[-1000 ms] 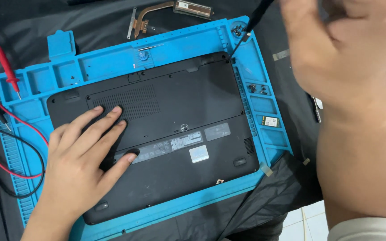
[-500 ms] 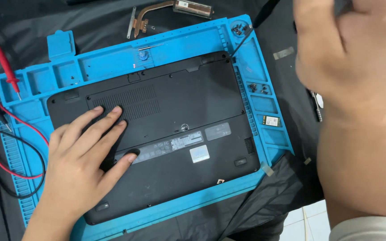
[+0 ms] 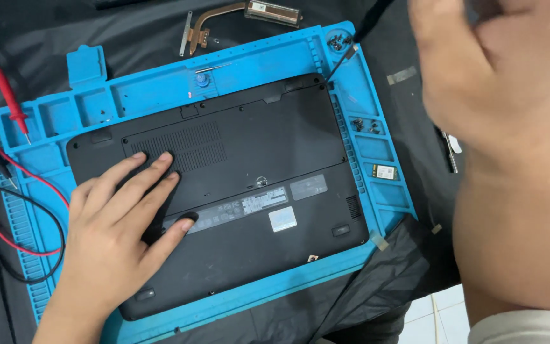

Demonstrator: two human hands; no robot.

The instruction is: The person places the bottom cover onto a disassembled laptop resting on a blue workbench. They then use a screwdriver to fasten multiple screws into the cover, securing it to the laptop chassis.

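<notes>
While the flat, open left hand [image 3: 119, 220] steadies the laptop [image 3: 224, 191], the right hand [image 3: 498, 70], blurred, seemingly pinches a screwdriver [image 3: 351, 48] over the blue mat [image 3: 256, 64].

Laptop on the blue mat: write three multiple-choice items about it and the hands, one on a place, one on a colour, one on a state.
1. Where does the left hand rest?
A. on the laptop's underside
B. on the copper heat pipe
C. on the floor tiles

2. What colour is the work mat?
A. green
B. blue
C. yellow

3. How does the laptop lie?
A. open, screen up
B. standing on edge
C. shut, bottom cover up

Answers: 1 A, its fingers lie flat on the black cover near the vent grille. 2 B, the mat's rim and trays are bright blue. 3 C, vents, labels and rubber feet face the camera.
</notes>
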